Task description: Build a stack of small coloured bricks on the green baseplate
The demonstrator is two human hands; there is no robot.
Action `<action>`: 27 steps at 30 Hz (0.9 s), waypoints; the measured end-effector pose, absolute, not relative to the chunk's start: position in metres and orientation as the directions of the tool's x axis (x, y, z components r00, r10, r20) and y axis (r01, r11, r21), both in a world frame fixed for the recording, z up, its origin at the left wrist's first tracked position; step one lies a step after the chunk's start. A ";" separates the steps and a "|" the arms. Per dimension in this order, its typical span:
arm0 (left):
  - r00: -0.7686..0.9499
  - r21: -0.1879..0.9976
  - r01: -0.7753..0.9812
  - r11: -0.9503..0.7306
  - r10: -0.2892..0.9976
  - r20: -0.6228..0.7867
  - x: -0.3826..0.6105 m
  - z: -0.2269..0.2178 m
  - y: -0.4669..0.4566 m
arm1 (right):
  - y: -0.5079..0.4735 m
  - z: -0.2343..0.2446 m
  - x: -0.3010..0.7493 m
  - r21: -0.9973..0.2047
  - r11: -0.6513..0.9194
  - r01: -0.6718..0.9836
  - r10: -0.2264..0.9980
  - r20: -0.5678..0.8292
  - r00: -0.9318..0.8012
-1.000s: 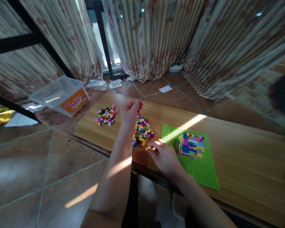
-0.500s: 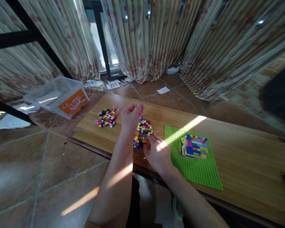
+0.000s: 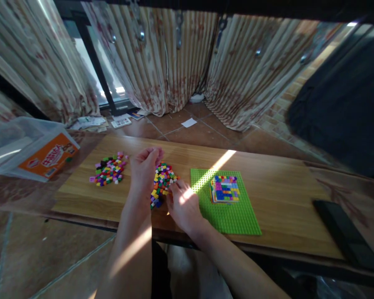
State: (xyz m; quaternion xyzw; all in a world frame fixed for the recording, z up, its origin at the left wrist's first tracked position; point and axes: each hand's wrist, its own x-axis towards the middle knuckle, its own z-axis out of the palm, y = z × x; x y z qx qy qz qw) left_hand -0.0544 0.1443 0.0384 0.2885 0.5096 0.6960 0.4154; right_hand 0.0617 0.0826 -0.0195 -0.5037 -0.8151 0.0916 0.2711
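Over the left edge of a pile of small colourful toy bricks [image 3: 165, 176], my left hand [image 3: 143, 166] is raised with its fingers curled together. Whatever those fingers may hold is hidden. My right hand [image 3: 185, 204] rests at the near right side of the same pile, thumb and fingers closed at the bricks; no single piece can be made out between them. To its right lies a green studded baseplate [image 3: 229, 220]. A square, multicoloured brick build [image 3: 225, 190] stands on the plate. A second brick pile [image 3: 111, 169] is left of my left hand.
A clear plastic box [image 3: 51, 155] with an orange label stands at the far left. A dark flat device [image 3: 345, 232] lies at the table's right end. Beyond the wooden tabletop [image 3: 277, 195] are curtains [image 3: 162, 62] and a paper sheet [image 3: 189, 122] on the tiled floor.
The view has swung to the right, so the table things appear farther left and the dark device shows more. Both hands keep nearly the same pose at the pile.
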 end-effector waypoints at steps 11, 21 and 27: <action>-0.425 0.974 -0.208 -0.088 0.905 -0.010 -0.044 0.039 0.146 | 0.085 0.047 0.096 -0.666 0.424 0.614 0.905 0.284 -0.317; -0.237 0.988 -0.131 -0.078 0.971 0.045 -0.025 0.035 0.146 | 0.104 0.079 0.213 -0.877 0.224 0.425 0.968 0.249 0.003; 0.032 0.996 -0.017 -0.088 0.996 0.089 0.019 0.027 0.141 | 0.107 0.062 0.253 -0.761 0.079 0.644 0.997 0.050 -0.063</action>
